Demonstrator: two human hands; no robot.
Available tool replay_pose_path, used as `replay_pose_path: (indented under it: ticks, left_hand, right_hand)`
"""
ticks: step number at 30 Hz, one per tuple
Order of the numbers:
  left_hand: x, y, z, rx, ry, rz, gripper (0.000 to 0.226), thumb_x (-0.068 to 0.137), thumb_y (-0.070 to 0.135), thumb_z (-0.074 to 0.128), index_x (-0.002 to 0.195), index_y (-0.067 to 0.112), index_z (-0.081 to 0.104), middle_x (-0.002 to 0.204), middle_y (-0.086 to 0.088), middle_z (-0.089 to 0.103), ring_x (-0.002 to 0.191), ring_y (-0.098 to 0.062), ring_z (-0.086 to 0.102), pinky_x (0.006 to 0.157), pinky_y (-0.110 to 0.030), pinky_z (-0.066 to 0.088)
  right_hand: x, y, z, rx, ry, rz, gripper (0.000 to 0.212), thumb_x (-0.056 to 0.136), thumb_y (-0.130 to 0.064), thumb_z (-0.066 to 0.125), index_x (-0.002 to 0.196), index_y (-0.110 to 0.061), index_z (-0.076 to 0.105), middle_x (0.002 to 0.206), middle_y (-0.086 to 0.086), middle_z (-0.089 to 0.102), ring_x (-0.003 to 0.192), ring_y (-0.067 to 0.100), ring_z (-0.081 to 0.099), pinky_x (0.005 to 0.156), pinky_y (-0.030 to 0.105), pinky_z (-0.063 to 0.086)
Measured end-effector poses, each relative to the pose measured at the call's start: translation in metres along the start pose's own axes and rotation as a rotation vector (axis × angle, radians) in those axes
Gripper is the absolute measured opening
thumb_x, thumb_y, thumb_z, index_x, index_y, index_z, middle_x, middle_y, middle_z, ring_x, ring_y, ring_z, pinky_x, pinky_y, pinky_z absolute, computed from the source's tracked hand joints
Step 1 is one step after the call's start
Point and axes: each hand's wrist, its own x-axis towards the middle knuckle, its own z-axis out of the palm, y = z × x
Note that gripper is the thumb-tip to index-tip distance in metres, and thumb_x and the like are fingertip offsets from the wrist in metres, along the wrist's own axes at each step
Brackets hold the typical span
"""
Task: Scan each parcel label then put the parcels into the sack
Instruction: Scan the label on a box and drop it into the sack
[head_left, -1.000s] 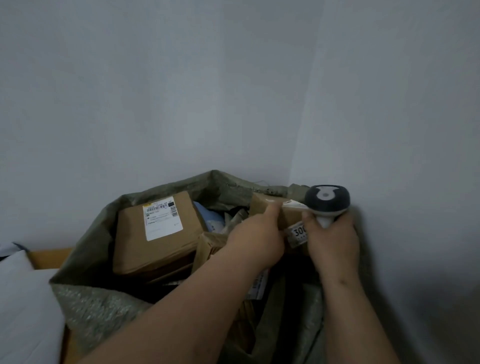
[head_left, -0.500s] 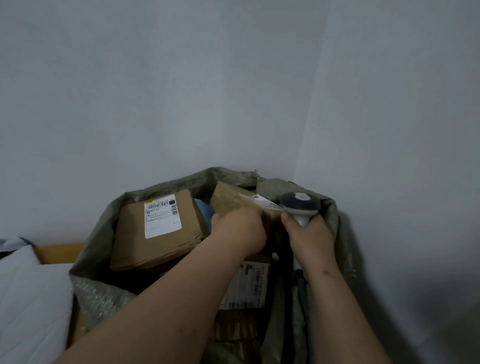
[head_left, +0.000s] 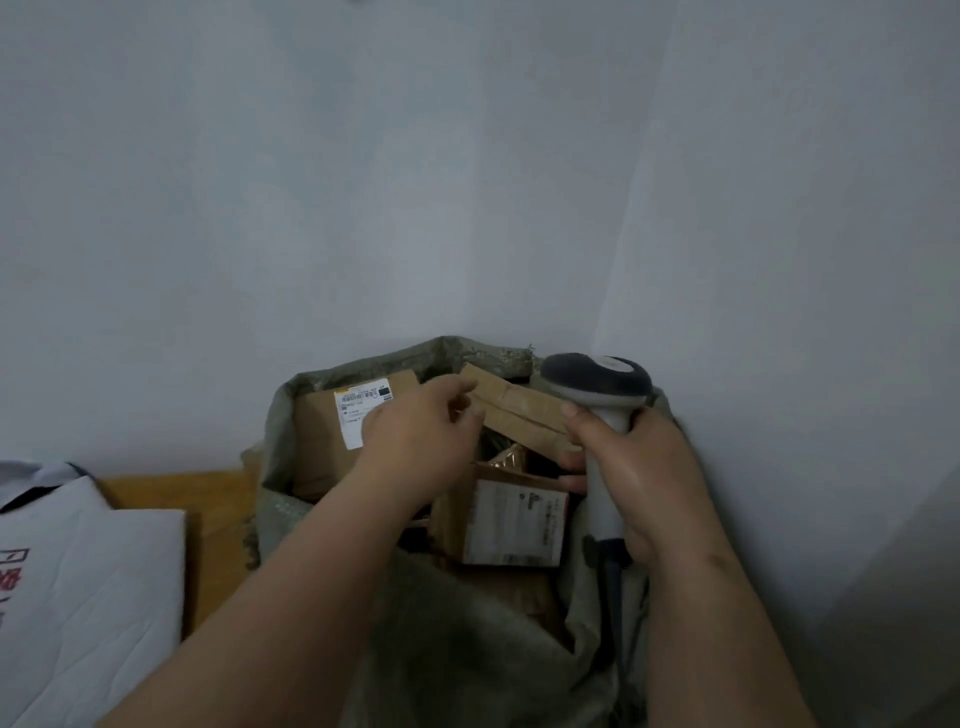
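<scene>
Pale walls meet in a corner behind the green woven sack (head_left: 332, 525). Inside its mouth, the left hand (head_left: 415, 447) hangs with fingers loosely curled, just beside a taped brown parcel (head_left: 519, 410), holding nothing. The right hand (head_left: 644, 483) grips the scanner (head_left: 597, 384) upright. Labelled parcels (head_left: 511, 525) lie in the sack; a white bag (head_left: 88, 597) sits left.
</scene>
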Motion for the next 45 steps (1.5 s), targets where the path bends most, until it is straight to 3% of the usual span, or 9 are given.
replay_pose_path:
  ticks: [5, 9, 13, 17, 21, 25, 34, 40, 45]
  left_hand:
    - [-0.05, -0.058, -0.054, -0.227, 0.198, -0.128, 0.029, 0.098, 0.035, 0.056, 0.126, 0.03, 0.065, 0.101, 0.016, 0.065, 0.083, 0.003, 0.056, 0.065, -0.018, 0.042]
    - [-0.107, -0.121, -0.107, -0.373, 0.229, -0.211, 0.021, 0.097, 0.035, 0.059, 0.115, 0.029, 0.068, 0.096, 0.018, 0.065, 0.092, -0.002, 0.059, 0.067, -0.017, 0.042]
    - [-0.166, -0.193, -0.159, -0.372, 0.228, -0.337, 0.02, 0.099, 0.033, 0.058, 0.116, 0.028, 0.067, 0.095, 0.018, 0.062, 0.091, 0.001, 0.057, 0.069, -0.018, 0.043]
    - [-0.218, -0.254, -0.196, -0.359, 0.223, -0.482, 0.026, 0.1, 0.029, 0.055, 0.123, 0.022, 0.066, 0.115, 0.003, 0.067, 0.109, -0.016, 0.06, 0.095, -0.034, 0.048]
    - [-0.237, -0.294, -0.217, -0.4, 0.215, -0.55, 0.026, 0.1, 0.025, 0.055, 0.123, 0.02, 0.065, 0.114, 0.002, 0.065, 0.105, -0.016, 0.06, 0.085, -0.028, 0.043]
    - [-0.227, -0.325, -0.222, -0.414, 0.211, -0.586, 0.028, 0.1, 0.025, 0.055, 0.126, 0.019, 0.064, 0.119, 0.002, 0.064, 0.109, -0.018, 0.061, 0.088, -0.028, 0.043]
    - [-0.132, -0.366, -0.208, -0.319, 0.145, -0.602, 0.032, 0.1, 0.028, 0.054, 0.13, 0.022, 0.061, 0.122, 0.003, 0.063, 0.104, -0.011, 0.058, 0.075, -0.023, 0.044]
    - [-0.059, -0.393, -0.172, -0.31, 0.047, -0.594, 0.036, 0.101, 0.03, 0.055, 0.135, 0.022, 0.058, 0.129, 0.003, 0.062, 0.106, -0.01, 0.053, 0.085, -0.026, 0.04]
    - [-0.003, -0.424, -0.141, -0.377, -0.007, -0.641, 0.038, 0.101, 0.024, 0.054, 0.139, 0.018, 0.053, 0.134, -0.002, 0.058, 0.107, -0.012, 0.051, 0.087, -0.028, 0.038]
  right_hand:
    - [-0.076, -0.022, 0.061, 0.025, -0.192, 0.005, 0.027, 0.087, -0.039, 0.076, 0.1, -0.016, 0.07, 0.074, 0.001, 0.077, 0.067, 0.016, 0.075, 0.061, 0.029, 0.059]
    - [-0.141, -0.009, 0.136, 0.019, -0.315, 0.085, 0.025, 0.087, -0.037, 0.075, 0.1, -0.016, 0.071, 0.076, 0.001, 0.077, 0.073, 0.019, 0.075, 0.069, 0.036, 0.061]
    - [-0.199, 0.011, 0.211, 0.011, -0.33, 0.163, 0.026, 0.087, -0.037, 0.075, 0.101, -0.016, 0.071, 0.076, 0.001, 0.076, 0.068, 0.015, 0.072, 0.061, 0.026, 0.054]
    - [-0.244, 0.031, 0.272, -0.023, -0.351, 0.232, 0.024, 0.088, -0.037, 0.075, 0.098, -0.016, 0.07, 0.073, 0.0, 0.075, 0.067, 0.017, 0.071, 0.062, 0.029, 0.055]
    - [-0.263, 0.042, 0.316, 0.003, -0.358, 0.26, 0.017, 0.089, -0.03, 0.074, 0.094, -0.015, 0.069, 0.062, -0.006, 0.072, 0.053, 0.008, 0.067, 0.052, 0.023, 0.055]
    - [-0.251, 0.054, 0.355, -0.014, -0.341, 0.303, 0.023, 0.089, -0.031, 0.074, 0.102, -0.014, 0.068, 0.076, 0.001, 0.074, 0.065, 0.015, 0.069, 0.06, 0.029, 0.056]
    - [-0.146, 0.083, 0.415, 0.051, -0.248, 0.35, 0.017, 0.087, -0.031, 0.073, 0.091, -0.014, 0.07, 0.056, -0.007, 0.069, 0.05, 0.006, 0.065, 0.055, 0.026, 0.055]
    - [-0.078, 0.112, 0.449, 0.057, -0.169, 0.377, 0.019, 0.09, -0.025, 0.07, 0.105, -0.014, 0.066, 0.081, 0.0, 0.07, 0.072, 0.014, 0.067, 0.059, 0.025, 0.056]
    - [-0.031, 0.141, 0.475, 0.005, -0.192, 0.393, 0.008, 0.091, -0.018, 0.067, 0.095, -0.022, 0.062, 0.089, 0.001, 0.068, 0.083, 0.013, 0.066, 0.064, 0.025, 0.05]
